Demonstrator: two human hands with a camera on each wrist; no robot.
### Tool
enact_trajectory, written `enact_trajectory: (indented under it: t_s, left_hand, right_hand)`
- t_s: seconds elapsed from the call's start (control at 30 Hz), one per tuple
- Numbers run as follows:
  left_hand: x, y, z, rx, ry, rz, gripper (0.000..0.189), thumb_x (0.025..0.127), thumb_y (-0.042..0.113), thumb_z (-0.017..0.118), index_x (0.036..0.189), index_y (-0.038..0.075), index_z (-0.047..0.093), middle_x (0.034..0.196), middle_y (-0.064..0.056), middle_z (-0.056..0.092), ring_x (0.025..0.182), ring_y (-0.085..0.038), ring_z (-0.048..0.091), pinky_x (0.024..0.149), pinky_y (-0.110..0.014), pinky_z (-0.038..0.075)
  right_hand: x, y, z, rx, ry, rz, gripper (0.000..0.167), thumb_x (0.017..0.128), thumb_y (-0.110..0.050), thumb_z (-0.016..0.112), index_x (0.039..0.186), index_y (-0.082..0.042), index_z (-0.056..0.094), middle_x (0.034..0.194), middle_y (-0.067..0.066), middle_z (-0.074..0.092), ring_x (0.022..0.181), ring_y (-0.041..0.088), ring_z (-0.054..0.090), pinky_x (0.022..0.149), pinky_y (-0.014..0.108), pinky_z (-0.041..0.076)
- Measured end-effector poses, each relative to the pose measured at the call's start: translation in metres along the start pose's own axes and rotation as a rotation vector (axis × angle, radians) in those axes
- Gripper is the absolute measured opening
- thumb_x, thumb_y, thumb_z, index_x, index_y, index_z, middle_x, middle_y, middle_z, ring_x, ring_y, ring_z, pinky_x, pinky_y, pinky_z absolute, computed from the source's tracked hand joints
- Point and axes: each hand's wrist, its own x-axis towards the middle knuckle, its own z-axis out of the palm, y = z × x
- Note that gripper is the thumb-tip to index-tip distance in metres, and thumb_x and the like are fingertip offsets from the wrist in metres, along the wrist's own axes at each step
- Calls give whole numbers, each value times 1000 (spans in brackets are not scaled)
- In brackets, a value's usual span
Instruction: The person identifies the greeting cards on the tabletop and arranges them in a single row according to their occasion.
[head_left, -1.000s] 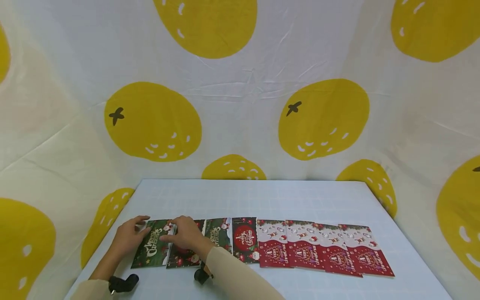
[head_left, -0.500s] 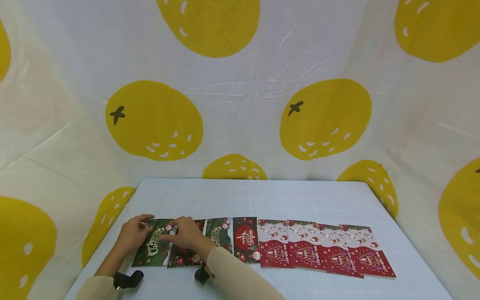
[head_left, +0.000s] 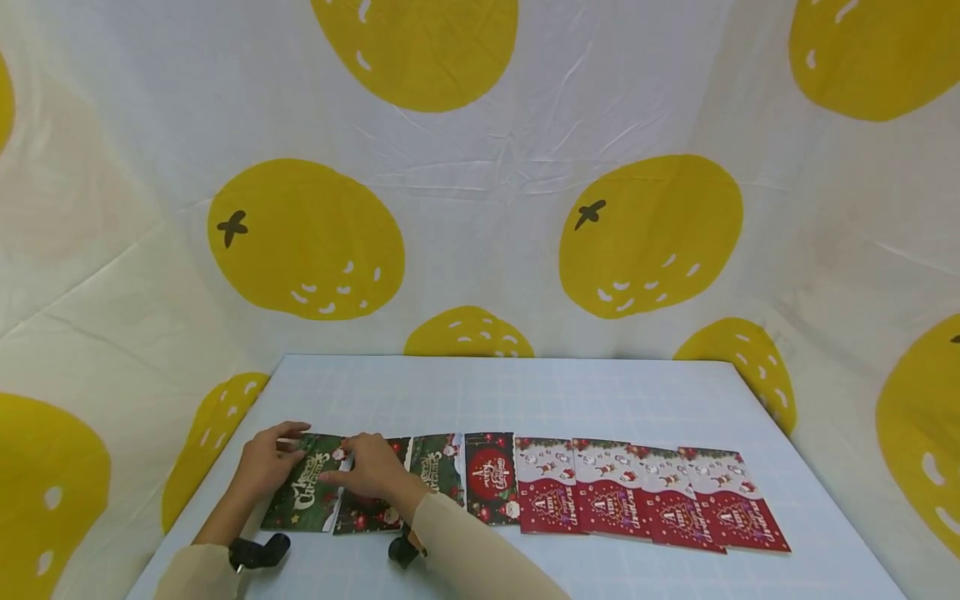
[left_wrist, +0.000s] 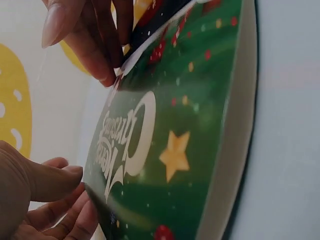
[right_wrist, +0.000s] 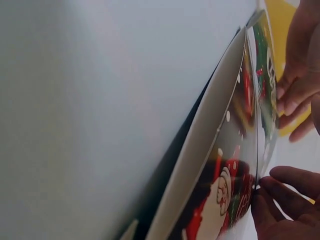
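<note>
A green Christmas booklet [head_left: 303, 500] lies at the left end of a row on the table. My left hand [head_left: 258, 471] touches its left edge near the far corner, thumb and fingertips against the cover's side, as the left wrist view shows. My right hand [head_left: 375, 475] reaches over the neighbouring dark booklet [head_left: 360, 518] with red baubles. Its fingertips touch the seam between these two booklets toward their far edge. In the right wrist view the dark booklet's thick page edge [right_wrist: 200, 132] faces the camera. The right hand hides part of the dark cover.
Rightward the row continues with another green booklet [head_left: 435, 467], another dark one [head_left: 491, 479] and several red-and-white booklets [head_left: 547, 487], the rightmost ones overlapping and slanted. Behind the white table [head_left: 480, 392] hangs a cloth [head_left: 480, 250] with yellow fruit prints.
My left hand has shifted slightly right and farther along the green booklet's left edge. The right hand has stayed nearly in place, and the row looks the same.
</note>
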Motion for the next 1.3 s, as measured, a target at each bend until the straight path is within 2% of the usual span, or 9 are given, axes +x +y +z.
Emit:
enact_trajectory:
  t_s: [0.2,0.3,0.47,0.6,0.77,1.1,1.3]
  left_hand:
    - [4,1,0,-10,25,-19,37,91,-9,71,127,-7,66,116,-33,68,95,-40,68,87,-58,56]
    - [5,1,-1,-10,28,-19,30,90,-9,70,121,-8,70,105,-28,71,88,-34,68,81,-54,57]
    - [4,-2,-1,-21,64,-21,25,88,-10,67,111,-7,75,95,-22,73,82,-33,69,68,-44,56]
    - [2,-4,-1,-41,88,-27,27,88,-12,64,111,-7,76,93,-24,73,78,-30,69,61,-38,52]
    - [2,-7,-1,-49,104,-32,26,90,-10,64,113,-7,74,99,-25,73,80,-30,68,61,-37,54]
    - [-3,-10,-7,-73,136,-63,25,93,-9,61,116,-8,72,96,-23,70,79,-31,65,62,-34,53]
    - [-4,-8,-10,-97,162,-80,23,97,-8,59,116,-7,71,95,-21,68,81,-31,61,61,-27,49]
  right_hand:
    - [-1,1,-1,-16,-2,-30,59,98,-50,72,140,-8,67,125,-3,72,118,10,64,96,22,52]
    - [-2,2,-2,4,1,-38,59,98,-49,72,140,-8,67,125,-2,72,118,11,64,96,23,52]
    - [-2,2,-1,20,-3,-40,57,98,-49,72,140,-11,67,127,-3,71,120,10,62,99,24,51]
    - [-3,2,1,16,2,-21,56,98,-51,72,139,-14,68,131,-5,68,127,12,59,103,26,49]
    - [-4,2,1,32,1,2,54,97,-51,72,138,-15,68,136,-4,65,133,14,55,108,28,46]
    - [-5,3,-2,30,15,-28,53,98,-45,73,138,-11,68,130,-1,68,124,10,60,104,23,47]
    - [-5,2,-1,39,70,-32,50,98,-41,75,135,-10,70,127,-1,69,120,10,62,102,24,49]
